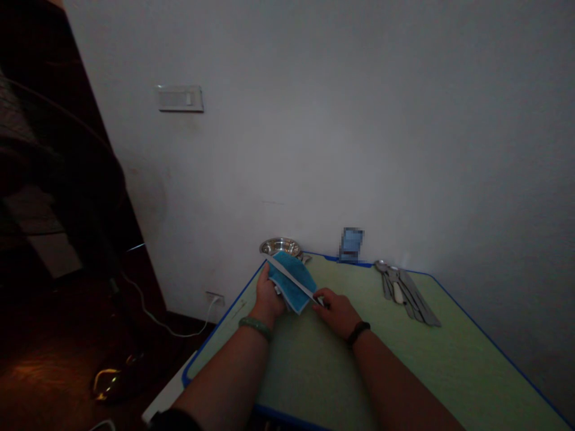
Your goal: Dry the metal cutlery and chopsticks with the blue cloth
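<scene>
My left hand (269, 294) holds a blue cloth (296, 272) from beneath, and its fingers are mostly hidden behind it. Across the cloth, slanting from upper left to lower right, lies the long pale blade of a knife (291, 276). My right hand (336, 311) is closed around the knife's dark handle end. Just beyond the cloth stands a shiny metal bowl (281, 244) at the table's far left corner, with a metal piece beside it that I cannot make out.
Several spoons and flat metal utensils (415, 299) lie at the right of the green, blue-edged table (314, 365). A blurred upright rectangle (351, 244) stands at the back edge by the wall. A white cord (173, 331) runs to a wall socket at left, near a dark stand fan (90, 197).
</scene>
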